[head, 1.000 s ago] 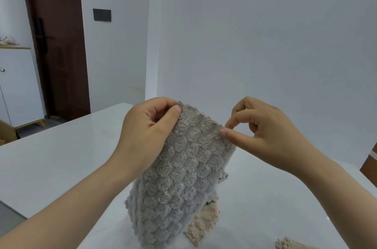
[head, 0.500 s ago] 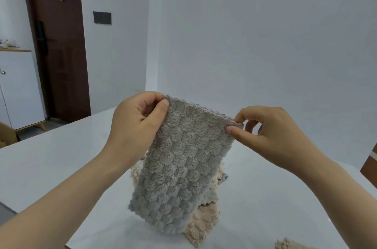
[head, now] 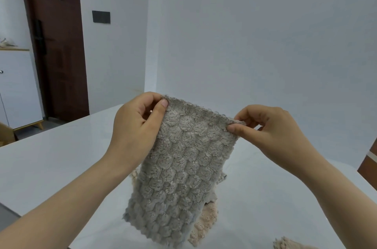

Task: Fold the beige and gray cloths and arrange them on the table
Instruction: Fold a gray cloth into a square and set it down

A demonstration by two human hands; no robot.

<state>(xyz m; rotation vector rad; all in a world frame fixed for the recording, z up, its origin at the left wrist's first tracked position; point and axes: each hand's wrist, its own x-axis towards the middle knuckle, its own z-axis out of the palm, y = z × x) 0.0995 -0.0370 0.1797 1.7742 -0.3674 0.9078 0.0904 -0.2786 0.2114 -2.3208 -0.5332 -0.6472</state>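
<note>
— Gray cloth (head: 183, 167), where is it?

— Up in the air above the white table (head: 51, 163), near the middle of the scene, hanging from its top edge with its bumpy face toward the camera.

— Who has it?

— Both hands. The left hand (head: 134, 126) holds the top left corner, with the thumb flat on the near face and the fingers curled round behind. The right hand (head: 269, 132) pinches the top right corner between thumb and forefinger, and its other fingers are curled loosely above.

— Does the bottom edge reach the table?

— I cannot tell. It hangs low in front of a beige cloth (head: 204, 226) that lies rumpled on the table, just behind and to the right of that edge.

— Anything else on the table?

— A scrap of fuzzy fabric (head: 285, 244) at the near right edge, well apart from the hands.

— And beyond?

— A dark brown door (head: 57, 44) at the far left, a white cabinet (head: 18, 89) beside it, and a black plate (head: 101, 17) on the wall.
</note>
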